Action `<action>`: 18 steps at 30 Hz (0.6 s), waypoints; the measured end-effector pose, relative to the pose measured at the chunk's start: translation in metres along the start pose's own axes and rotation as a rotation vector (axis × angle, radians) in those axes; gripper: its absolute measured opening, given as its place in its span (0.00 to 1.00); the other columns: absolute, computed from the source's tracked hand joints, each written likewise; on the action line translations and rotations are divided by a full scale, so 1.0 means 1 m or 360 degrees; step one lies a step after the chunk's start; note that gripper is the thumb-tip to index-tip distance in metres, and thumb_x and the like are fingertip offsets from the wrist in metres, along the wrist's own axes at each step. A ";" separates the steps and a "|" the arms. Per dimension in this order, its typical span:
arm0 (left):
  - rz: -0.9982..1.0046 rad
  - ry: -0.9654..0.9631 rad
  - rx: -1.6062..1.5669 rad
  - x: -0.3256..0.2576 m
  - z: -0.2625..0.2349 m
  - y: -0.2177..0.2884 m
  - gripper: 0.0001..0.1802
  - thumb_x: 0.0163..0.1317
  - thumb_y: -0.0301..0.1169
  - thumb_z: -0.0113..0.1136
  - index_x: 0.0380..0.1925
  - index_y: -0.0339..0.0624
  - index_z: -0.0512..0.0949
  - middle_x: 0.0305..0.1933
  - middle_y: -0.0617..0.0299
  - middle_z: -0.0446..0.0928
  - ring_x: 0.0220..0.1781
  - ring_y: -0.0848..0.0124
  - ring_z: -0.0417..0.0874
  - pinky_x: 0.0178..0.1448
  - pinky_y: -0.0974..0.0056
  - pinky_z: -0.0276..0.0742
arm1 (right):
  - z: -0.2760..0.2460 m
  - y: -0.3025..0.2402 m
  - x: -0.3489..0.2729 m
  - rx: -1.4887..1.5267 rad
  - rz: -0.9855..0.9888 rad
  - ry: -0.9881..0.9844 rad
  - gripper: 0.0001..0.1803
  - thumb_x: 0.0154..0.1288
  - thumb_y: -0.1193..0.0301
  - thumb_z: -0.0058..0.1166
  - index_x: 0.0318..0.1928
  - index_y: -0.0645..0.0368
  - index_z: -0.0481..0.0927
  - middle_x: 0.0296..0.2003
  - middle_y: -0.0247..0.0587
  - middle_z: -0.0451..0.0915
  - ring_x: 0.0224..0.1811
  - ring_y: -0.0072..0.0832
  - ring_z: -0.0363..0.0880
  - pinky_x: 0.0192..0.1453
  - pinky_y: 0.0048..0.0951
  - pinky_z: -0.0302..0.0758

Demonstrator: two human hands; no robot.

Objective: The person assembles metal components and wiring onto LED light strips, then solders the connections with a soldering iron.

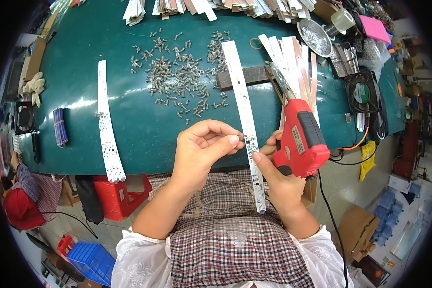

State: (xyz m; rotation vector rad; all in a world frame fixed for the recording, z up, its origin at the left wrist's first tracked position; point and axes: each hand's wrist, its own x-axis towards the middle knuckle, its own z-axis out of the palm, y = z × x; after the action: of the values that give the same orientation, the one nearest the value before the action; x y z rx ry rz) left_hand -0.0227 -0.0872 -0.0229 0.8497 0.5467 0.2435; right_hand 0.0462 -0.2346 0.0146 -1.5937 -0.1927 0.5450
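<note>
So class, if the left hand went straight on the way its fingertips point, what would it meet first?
Most likely the white circuit strip just right of the left hand; whether they touch is hard to tell.

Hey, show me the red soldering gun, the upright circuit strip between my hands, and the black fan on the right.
Red soldering gun [296, 146]: head view, on its red body.
Circuit strip [245, 115]: head view, on its white face, midway along.
Black fan [362, 91]: head view, on its hub.

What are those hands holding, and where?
Right hand: a long white circuit strip, pinched by its lower half, plus a red soldering gun, seemingly by its handle. Left hand: fingertips pinched; anything held is unclear.
</note>
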 end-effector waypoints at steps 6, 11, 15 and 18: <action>0.0019 -0.0047 -0.0030 0.001 0.001 -0.002 0.10 0.60 0.21 0.63 0.41 0.34 0.77 0.40 0.53 0.83 0.40 0.71 0.85 0.45 0.69 0.82 | -0.003 0.001 0.002 -0.0049 -0.0048 -0.0101 0.26 0.59 0.82 0.62 0.56 0.63 0.66 0.42 0.37 0.72 0.36 0.17 0.77 0.40 0.20 0.75; -0.0068 -0.0028 0.0007 0.001 0.001 0.002 0.11 0.61 0.23 0.63 0.43 0.34 0.76 0.40 0.54 0.83 0.40 0.71 0.85 0.44 0.69 0.82 | -0.004 0.002 0.002 -0.0009 -0.0030 -0.0091 0.26 0.57 0.84 0.63 0.54 0.62 0.67 0.43 0.37 0.71 0.37 0.18 0.77 0.41 0.20 0.75; -0.0040 -0.0027 0.0099 0.000 0.001 0.005 0.11 0.62 0.24 0.63 0.43 0.34 0.76 0.39 0.55 0.83 0.39 0.71 0.86 0.43 0.69 0.82 | -0.003 0.003 0.001 0.0027 -0.0003 -0.0067 0.26 0.55 0.86 0.63 0.53 0.62 0.67 0.45 0.38 0.69 0.37 0.20 0.77 0.42 0.20 0.75; 0.0009 -0.0047 0.0198 0.001 0.000 0.007 0.11 0.62 0.24 0.63 0.43 0.33 0.76 0.38 0.55 0.83 0.39 0.71 0.86 0.43 0.69 0.82 | -0.003 0.005 0.001 0.0050 -0.0004 -0.0070 0.27 0.54 0.86 0.63 0.53 0.62 0.67 0.44 0.38 0.69 0.37 0.20 0.77 0.41 0.20 0.75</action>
State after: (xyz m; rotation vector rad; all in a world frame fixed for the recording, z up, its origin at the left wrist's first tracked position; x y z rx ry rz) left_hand -0.0217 -0.0825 -0.0179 0.9742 0.5360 0.2031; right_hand 0.0479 -0.2375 0.0098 -1.5517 -0.2182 0.5790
